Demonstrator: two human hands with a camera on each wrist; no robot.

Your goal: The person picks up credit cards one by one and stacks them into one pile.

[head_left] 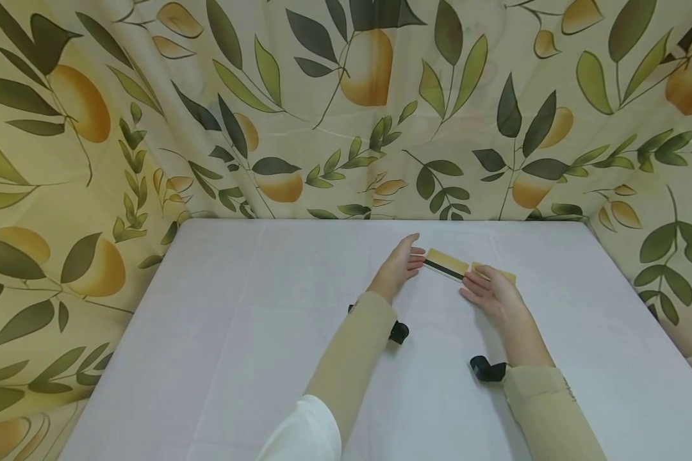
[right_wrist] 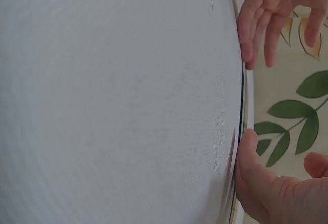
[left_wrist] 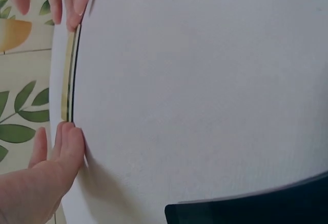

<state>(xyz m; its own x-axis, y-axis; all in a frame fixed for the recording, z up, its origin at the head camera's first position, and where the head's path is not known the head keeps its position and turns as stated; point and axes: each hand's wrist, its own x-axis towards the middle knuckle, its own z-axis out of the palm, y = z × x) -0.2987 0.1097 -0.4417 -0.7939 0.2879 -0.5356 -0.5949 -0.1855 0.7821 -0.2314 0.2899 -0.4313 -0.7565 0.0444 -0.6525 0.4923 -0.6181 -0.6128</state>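
A gold card (head_left: 445, 261) with a black stripe and a pale strip along its near edge lies slanted on the white table. My left hand (head_left: 399, 267) touches its left end with extended fingers, the thumb raised apart. At the other end, the fingers of my right hand (head_left: 500, 296) are fairly straight and touch the card. A second gold card (head_left: 510, 276) sits beside the first, partly hidden behind my right hand. In the left wrist view the striped card (left_wrist: 70, 75) appears nearly edge-on between the two hands. The right wrist view shows it only as a thin line.
The white tabletop (head_left: 254, 346) spreads out around the hands, its far edge a short way behind the cards. Cloth printed with leaves and fruit (head_left: 323, 153) hangs along the back and sides. Black wrist-worn devices (head_left: 487, 369) stick out near both forearms.
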